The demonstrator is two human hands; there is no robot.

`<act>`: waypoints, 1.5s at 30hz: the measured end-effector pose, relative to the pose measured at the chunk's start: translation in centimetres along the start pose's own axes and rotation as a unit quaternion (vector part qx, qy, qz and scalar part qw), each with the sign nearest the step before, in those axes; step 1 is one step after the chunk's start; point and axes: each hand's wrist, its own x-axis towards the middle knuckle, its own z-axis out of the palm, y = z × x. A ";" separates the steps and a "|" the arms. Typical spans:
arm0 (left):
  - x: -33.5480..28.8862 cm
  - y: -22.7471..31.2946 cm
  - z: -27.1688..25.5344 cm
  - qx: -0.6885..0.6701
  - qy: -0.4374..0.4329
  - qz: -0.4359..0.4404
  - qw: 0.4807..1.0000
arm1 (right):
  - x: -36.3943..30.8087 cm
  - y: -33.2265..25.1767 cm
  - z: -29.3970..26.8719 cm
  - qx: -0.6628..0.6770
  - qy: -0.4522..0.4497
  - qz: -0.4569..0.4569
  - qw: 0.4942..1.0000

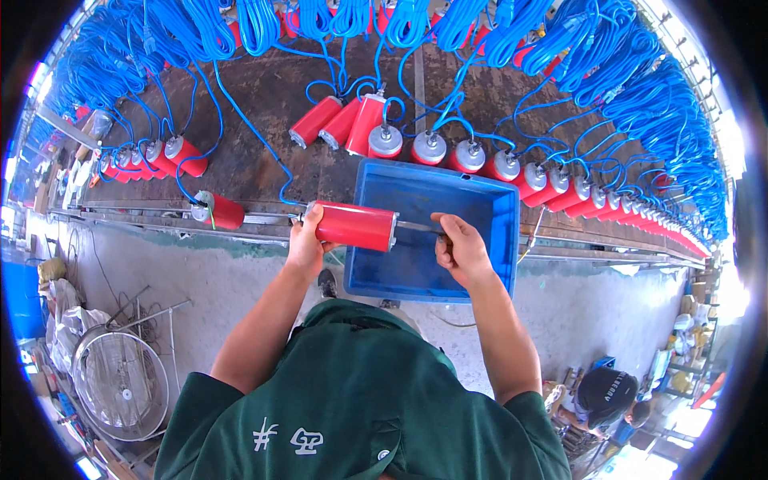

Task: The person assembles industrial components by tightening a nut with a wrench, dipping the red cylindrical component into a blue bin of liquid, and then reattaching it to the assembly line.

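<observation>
- Above the near rim of the blue plastic tray [500, 240], at the centre of the view, a red cylindrical motor [356, 226] is held lying sideways between both hands, with a thin metal shaft projecting from each end.
- Left hand [306, 240]: closed in a fist around the shaft at the motor's left end, the knuckles just touching the red body; a blue cable [248, 120] leaves this end and runs up across the bench.
- Right hand [460, 250]: fingers curled shut around the bare metal shaft [416, 228] that sticks out of the motor's silver right end cap; the hand sits a little apart from the cap, over the tray's interior.
- Tray: rectangular, open-topped, resting at the front edge of the dark workbench [264, 88] and overhanging toward the person.
- Behind the tray, a long row of like red motors [468, 156] stands or leans on the bench, curving away to the right, each joined to coiled blue cables hanging along the far side.
- To the left, one further red motor [220, 212] lies alone at the bench's front rail, near the left hand.
- Lower left, on the concrete floor, a round wire fan guard [120, 384] lies flat.
- Lower right, another person [604, 396] crouches, well apart from the hands.
- Lower centre, the wearer's dark green shirt [360, 400] fills the foreground.
</observation>
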 end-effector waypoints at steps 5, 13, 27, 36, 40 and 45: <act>-0.4 0.3 0.2 -0.011 0.005 0.003 1.000 | -1.8 -1.3 0.3 -0.525 0.004 -0.332 0.784; -0.1 0.0 0.3 0.025 0.011 0.008 1.000 | 1.0 -1.4 -0.1 -0.061 0.033 0.075 0.995; 0.3 -0.6 -0.1 -0.022 -0.001 0.023 0.999 | 1.5 -1.9 -0.8 -0.323 0.060 0.084 0.941; -0.2 0.2 0.4 -0.022 0.004 -0.003 1.000 | -1.3 -1.4 0.1 -0.676 0.037 -0.410 0.611; 0.0 0.2 0.2 -0.008 0.005 -0.003 1.000 | -1.4 -1.1 0.1 -0.655 0.050 -0.445 0.608; 0.3 -0.1 -0.1 -0.016 0.000 -0.005 1.000 | -1.4 -1.4 0.2 -0.596 0.037 -0.366 0.714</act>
